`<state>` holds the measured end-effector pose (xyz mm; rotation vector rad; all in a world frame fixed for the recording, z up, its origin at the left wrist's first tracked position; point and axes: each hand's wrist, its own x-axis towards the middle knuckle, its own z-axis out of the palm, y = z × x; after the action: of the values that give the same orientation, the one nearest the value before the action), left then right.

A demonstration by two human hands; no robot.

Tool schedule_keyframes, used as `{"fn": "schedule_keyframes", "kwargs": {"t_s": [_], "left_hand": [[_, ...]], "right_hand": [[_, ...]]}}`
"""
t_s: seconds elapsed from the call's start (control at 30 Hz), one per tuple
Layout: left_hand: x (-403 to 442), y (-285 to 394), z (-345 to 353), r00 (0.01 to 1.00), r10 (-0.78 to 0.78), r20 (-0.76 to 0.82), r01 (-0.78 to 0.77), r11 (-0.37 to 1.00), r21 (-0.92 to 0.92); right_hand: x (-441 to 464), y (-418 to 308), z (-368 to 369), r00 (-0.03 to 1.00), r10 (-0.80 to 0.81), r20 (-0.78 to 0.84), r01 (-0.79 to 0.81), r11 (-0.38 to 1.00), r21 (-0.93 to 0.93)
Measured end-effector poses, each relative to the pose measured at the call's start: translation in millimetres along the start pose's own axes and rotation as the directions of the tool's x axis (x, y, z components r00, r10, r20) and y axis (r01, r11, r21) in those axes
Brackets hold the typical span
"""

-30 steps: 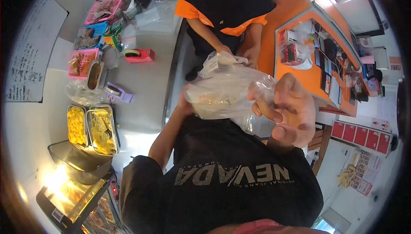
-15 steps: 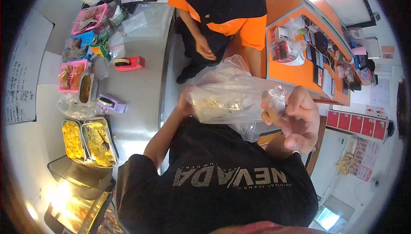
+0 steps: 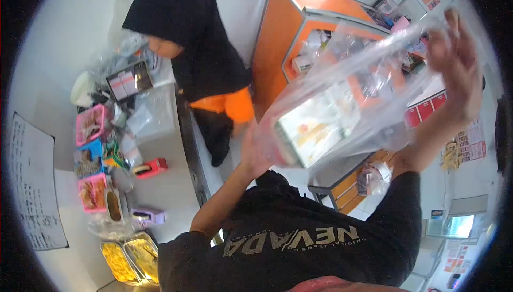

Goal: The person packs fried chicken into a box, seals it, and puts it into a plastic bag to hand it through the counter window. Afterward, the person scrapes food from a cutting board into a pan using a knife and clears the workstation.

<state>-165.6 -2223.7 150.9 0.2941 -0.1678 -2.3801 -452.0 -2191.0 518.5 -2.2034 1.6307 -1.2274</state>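
A clear plastic bag (image 3: 377, 86) is stretched slantwise before my chest. Inside it sits a pale, printed box-like package (image 3: 320, 123) with a dark green edge, partly blurred by glare. My left hand (image 3: 257, 150) is closed around the lower left end of the package through the plastic. Up at the far right, my right hand (image 3: 458, 64) grips the bag's upper end, its fingers smeared by motion. The plastic hangs loose and wrinkled between the hands.
A person (image 3: 187, 40) in black and orange stands at the steel counter (image 3: 179, 185). On it are a tablet (image 3: 130, 81), pink baskets (image 3: 92, 124), a red tape dispenser (image 3: 151, 168) and trays of yellow food (image 3: 118, 261). An orange cabinet (image 3: 272, 35) stands ahead.
My right hand has pulled the bag's end up and to the right, stretching it out. The package now tilts. The other person has moved left to the counter, and my view has shifted.
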Motion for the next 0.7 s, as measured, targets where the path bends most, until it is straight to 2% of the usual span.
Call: {"fn": "schedule_keyframes", "kwargs": {"t_s": [0.03, 0.1, 0.2, 0.23, 0.27, 0.3, 0.4, 0.43, 0.47, 0.5, 0.53, 0.6, 0.7], "left_hand": [[17, 6, 21, 0.999, -0.011, 0.051, 0.010, 1.000, 0.012], [60, 17, 54, 0.987, -0.036, 0.155, 0.031, 0.999, 0.036], [143, 15, 74, 0.926, 0.069, 0.370, -0.134, 0.979, 0.152], [170, 13, 84, 0.862, 0.131, 0.489, -0.180, 0.982, 0.054], [195, 14, 93, 0.859, 0.109, 0.500, -0.270, 0.926, 0.262], [219, 19, 103, 0.861, 0.089, 0.501, -0.351, 0.816, 0.459], [288, 31, 138, 0.894, 0.100, 0.437, -0.432, 0.451, 0.781], [310, 30, 147, 0.797, 0.256, 0.547, -0.602, 0.257, 0.756], [332, 31, 158, 0.652, 0.374, 0.660, -0.719, 0.029, 0.694], [352, 31, 170, 0.674, 0.472, 0.569, -0.718, 0.237, 0.654], [377, 37, 177, 0.588, 0.551, 0.592, -0.751, 0.100, 0.653], [424, 53, 180, 0.402, 0.660, 0.635, -0.741, -0.173, 0.649], [472, 91, 180, 0.528, 0.583, 0.618, -0.454, -0.421, 0.785]], "right_hand": [[25, -4, -26, 0.999, -0.009, 0.045, 0.013, 0.994, -0.105], [67, -3, -56, 0.998, -0.008, 0.056, 0.018, 0.986, -0.168], [136, -12, -76, 0.998, -0.014, 0.062, 0.022, 0.992, -0.125], [155, -13, -74, 0.997, -0.006, 0.075, 0.014, 0.994, -0.109], [173, -8, -60, 0.998, -0.011, -0.065, 0.000, 0.984, -0.179], [190, -4, -47, 0.979, -0.017, -0.203, -0.034, 0.969, -0.243], [253, 41, -85, 0.991, -0.039, -0.131, -0.011, 0.932, -0.363], [268, 57, -90, 0.988, -0.057, -0.144, 0.006, 0.944, -0.329], [284, 68, -91, 0.984, -0.077, -0.159, 0.027, 0.954, -0.297], [298, 79, -92, 0.979, -0.099, -0.176, 0.050, 0.962, -0.267], [315, 90, -94, 0.981, -0.110, -0.162, 0.064, 0.961, -0.270], [347, 116, -94, 0.984, -0.116, -0.132, 0.078, 0.960, -0.267], [388, 152, -84, 0.988, -0.149, -0.043, 0.125, 0.927, -0.353]]}}
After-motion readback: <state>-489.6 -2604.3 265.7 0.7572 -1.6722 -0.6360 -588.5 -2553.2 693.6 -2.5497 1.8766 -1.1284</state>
